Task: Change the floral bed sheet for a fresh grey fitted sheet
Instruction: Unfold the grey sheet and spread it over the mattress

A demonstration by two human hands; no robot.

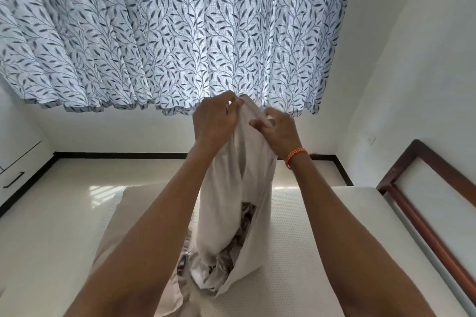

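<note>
- We see a curtain (pixel 167 33) with a grey leaf-and-vine print hanging in folds across the top of the view, lit from behind.
- We see a white wall (pixel 425 46) on the right, carrying a small white switch plate (pixel 371 138).
- We see a pale glossy floor (pixel 77 188) edged by a black skirting strip (pixel 116 155).
- We see a dark wooden frame (pixel 422 213) at the right edge.
- We see a white cabinet front with a black handle (pixel 16 179) at the left edge.
</note>
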